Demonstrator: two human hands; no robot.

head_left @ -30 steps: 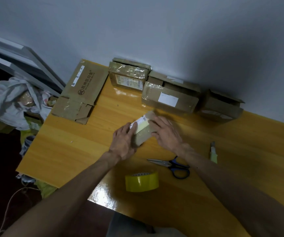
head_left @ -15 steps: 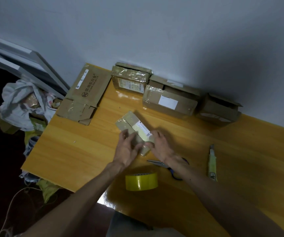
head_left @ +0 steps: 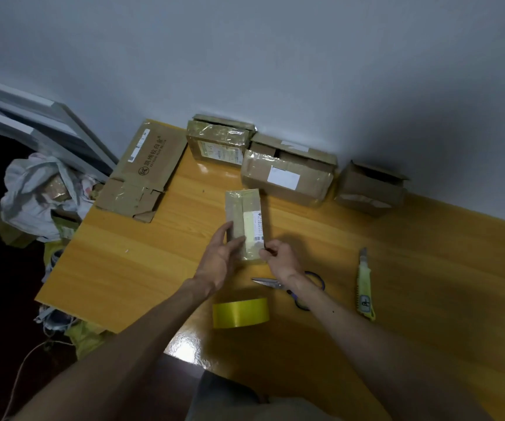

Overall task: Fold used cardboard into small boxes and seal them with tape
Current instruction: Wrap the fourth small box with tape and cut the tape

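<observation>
We hold the small box [head_left: 243, 209]: left hand [head_left: 219, 259] gripping its near-left side, right hand [head_left: 279, 258] pinching its near-right corner.

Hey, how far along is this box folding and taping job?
Looks done: a taped box and a labelled box by the wall. In hand: left hand and right hand grip a small box. Left: the flat cardboard is unfolded, an open box stands unsealed, tape roll lies idle.
</observation>
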